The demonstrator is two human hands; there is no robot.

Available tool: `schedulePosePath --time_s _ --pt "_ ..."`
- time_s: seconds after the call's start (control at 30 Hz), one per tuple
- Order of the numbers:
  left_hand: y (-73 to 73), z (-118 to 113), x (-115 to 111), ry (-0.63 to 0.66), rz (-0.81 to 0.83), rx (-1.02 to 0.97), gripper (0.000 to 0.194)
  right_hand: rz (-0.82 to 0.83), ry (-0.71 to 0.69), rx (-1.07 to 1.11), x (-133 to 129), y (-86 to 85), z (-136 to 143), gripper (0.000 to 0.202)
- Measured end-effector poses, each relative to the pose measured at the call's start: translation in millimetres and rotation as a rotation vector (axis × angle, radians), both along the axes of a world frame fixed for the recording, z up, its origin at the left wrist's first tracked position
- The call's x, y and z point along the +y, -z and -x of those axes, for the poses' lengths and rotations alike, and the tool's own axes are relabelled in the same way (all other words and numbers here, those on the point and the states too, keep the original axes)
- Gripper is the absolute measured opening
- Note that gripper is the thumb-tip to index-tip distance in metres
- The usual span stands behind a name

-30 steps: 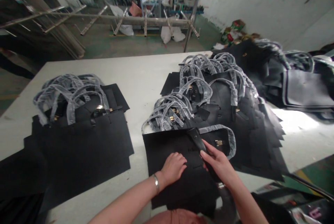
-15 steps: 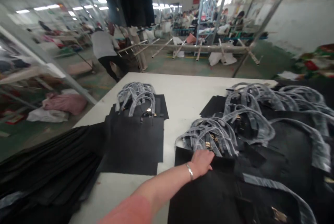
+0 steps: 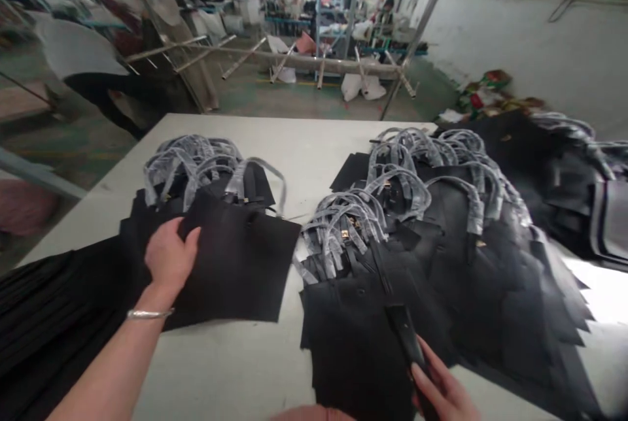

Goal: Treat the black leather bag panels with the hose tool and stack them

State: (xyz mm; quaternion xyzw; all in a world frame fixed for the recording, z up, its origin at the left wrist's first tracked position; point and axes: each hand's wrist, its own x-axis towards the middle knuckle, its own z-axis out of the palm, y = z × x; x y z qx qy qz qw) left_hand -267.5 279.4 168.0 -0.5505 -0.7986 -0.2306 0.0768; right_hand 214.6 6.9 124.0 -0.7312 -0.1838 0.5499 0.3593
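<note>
My left hand (image 3: 169, 254), with a silver bracelet at the wrist, grips the upper edge of a black bag panel (image 3: 240, 264) over the left pile. The panel sits slightly tilted, and one plastic-wrapped handle (image 3: 275, 176) arches above its top edge. Several more wrapped handles (image 3: 189, 159) bunch behind it. At the lower right my right hand (image 3: 441, 382) is closed around a long black strap-like piece (image 3: 405, 329), whose exact kind I cannot make out. That piece lies over the middle pile of black bag panels (image 3: 353, 336).
A white table (image 3: 314, 146) carries the piles. Overlapping black panels (image 3: 495, 290) with wrapped handles spread across the right. Folded black material (image 3: 59, 303) hangs at the left edge. Beyond the table are a metal rack (image 3: 294, 58) and a bending person (image 3: 83, 55).
My left hand has moved left from the middle pile and now holds a panel with a handle at the left pile. My right hand has come into view with the black piece. The view has turned right.
</note>
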Motion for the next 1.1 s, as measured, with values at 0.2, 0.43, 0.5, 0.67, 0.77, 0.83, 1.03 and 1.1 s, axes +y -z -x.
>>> schedulePosePath --time_s 0.2,0.43,0.5,0.67,0.77,0.83,1.03,1.1 --pt "71.1 -105 -66 0.661 0.026 -0.176 0.026 0.021 -0.041 -0.052 36 -5.8 8 0.091" --pt "139.1 -254 -163 1.373 0.388 -0.223 0.05 0.005 0.032 -0.018 80 -7.8 -6 0.082" --pt "144.9 -257 -167 1.413 0.402 -0.164 0.054 -0.011 0.026 -0.016 95 -2.5 -10 0.078" --pt "152.4 -250 -165 1.424 0.383 -0.077 0.054 -0.109 0.095 -0.104 114 -2.0 -17 0.075" --pt "158.2 -250 -167 1.422 0.353 -0.053 0.054 -0.104 0.098 -0.111 99 -10.4 -24 0.075" --pt "161.1 -251 -169 1.416 0.337 -0.046 0.054 -0.052 0.053 -0.073 85 -13.2 -26 0.075" --pt "159.5 -251 -168 1.429 0.347 -0.035 0.052 -0.044 0.082 -0.008 86 2.1 -18 0.072" --pt "158.6 -251 -167 1.427 0.349 -0.027 0.052 -0.089 0.132 -0.042 94 5.6 -17 0.073"
